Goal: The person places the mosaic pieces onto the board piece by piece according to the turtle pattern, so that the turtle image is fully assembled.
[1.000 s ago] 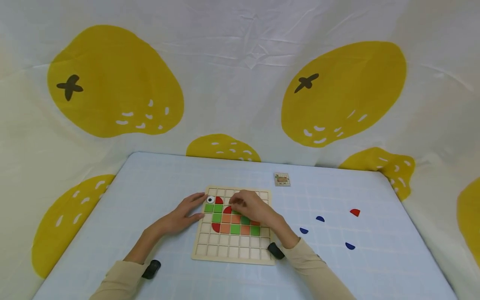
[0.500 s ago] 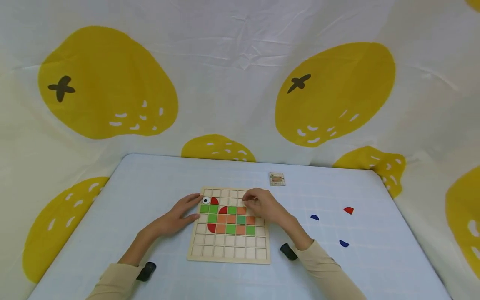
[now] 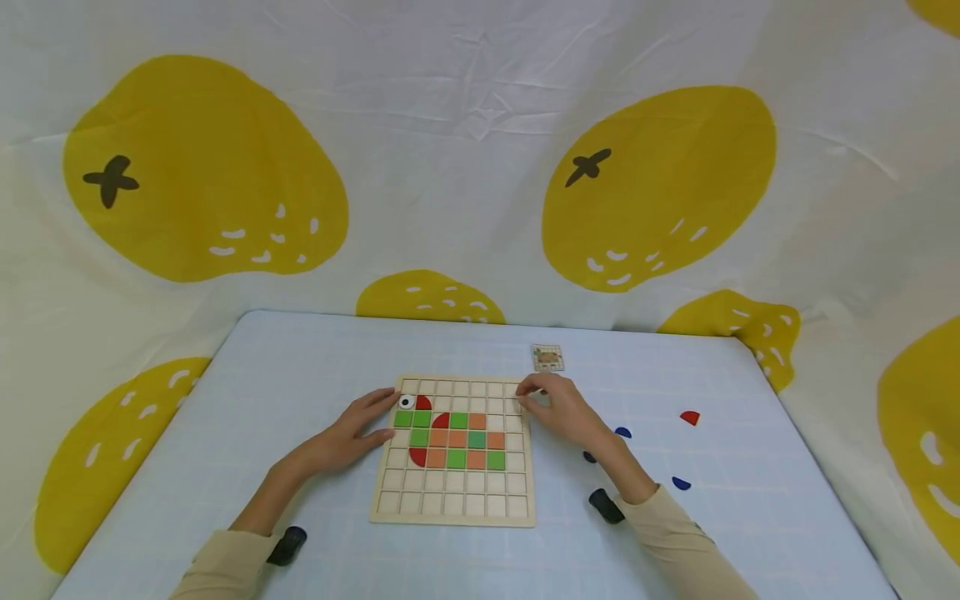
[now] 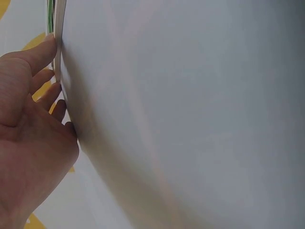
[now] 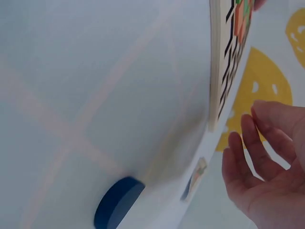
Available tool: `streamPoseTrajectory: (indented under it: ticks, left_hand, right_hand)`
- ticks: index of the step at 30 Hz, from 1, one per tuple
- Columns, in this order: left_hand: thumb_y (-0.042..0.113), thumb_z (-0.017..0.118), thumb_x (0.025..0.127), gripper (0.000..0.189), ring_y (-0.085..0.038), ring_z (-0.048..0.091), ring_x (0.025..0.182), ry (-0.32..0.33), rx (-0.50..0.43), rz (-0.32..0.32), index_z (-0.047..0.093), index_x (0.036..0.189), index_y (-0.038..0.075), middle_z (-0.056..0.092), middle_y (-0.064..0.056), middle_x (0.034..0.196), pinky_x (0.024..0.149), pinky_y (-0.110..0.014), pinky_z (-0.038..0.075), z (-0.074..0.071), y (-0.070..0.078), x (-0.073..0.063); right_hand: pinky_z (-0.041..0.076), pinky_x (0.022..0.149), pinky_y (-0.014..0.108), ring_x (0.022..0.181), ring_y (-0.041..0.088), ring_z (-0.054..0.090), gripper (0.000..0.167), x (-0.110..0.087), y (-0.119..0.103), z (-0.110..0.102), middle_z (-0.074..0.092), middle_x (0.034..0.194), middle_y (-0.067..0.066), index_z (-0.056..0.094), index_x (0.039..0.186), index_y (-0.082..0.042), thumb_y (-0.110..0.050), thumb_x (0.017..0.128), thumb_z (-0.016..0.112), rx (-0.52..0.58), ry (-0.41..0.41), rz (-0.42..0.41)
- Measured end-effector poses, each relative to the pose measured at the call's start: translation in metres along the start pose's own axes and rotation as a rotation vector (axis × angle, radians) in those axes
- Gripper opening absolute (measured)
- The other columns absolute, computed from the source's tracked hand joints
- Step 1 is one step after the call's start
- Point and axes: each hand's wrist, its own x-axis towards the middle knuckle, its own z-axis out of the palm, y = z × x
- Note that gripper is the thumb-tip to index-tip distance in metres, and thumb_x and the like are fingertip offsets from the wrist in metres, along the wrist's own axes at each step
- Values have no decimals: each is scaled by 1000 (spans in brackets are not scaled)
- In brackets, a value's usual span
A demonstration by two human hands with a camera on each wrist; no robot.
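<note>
A square wooden grid board (image 3: 453, 505) lies on the table. In its upper and middle cells are green, orange and teal square tiles, red quarter-round pieces and a round eye piece (image 3: 406, 402). My left hand (image 3: 348, 435) rests at the board's left edge, its fingers extended and the thumb apart; in the left wrist view the fingertips touch the rim. By the board's upper right corner is my right hand (image 3: 562, 412), with thumb and index finger close together. The right wrist view shows its fingers loosely bent with nothing between them.
A small picture card (image 3: 547, 357) lies behind the board. To the right are a red quarter-round piece (image 3: 689, 417) and several blue half-round pieces (image 3: 681, 483), one partly hidden by the right forearm. A patterned cloth (image 3: 450, 167) hangs behind the table.
My right hand has moved right, from over the middle tiles to the board's right edge, uncovering tiles it hid. My left hand stays by the left edge. The head view has shifted slightly.
</note>
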Motion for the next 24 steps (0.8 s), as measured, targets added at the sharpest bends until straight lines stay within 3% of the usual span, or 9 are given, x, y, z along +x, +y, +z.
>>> streamPoseTrajectory:
  ticks: [13,24]
  left_hand:
    - [24,62,105,64,-50,21,149,10,11,8,35,159,3,25,-25,164,116,-70,23,2,-4,1]
    - [24,61,105,64,-50,21,149,17,15,8,35,159,1,26,-25,163,116,-70,23,3,-3,1]
  right_hand:
    - [49,98,52,107,31,63,14,-29,30,-30,71,106,7,72,109,-1,-7,96,73,-67,126,78]
    - [44,106,60,118,37,58,18,-57,58,-55,69,118,14,71,115,-2,-9,99,70,-63,176,173]
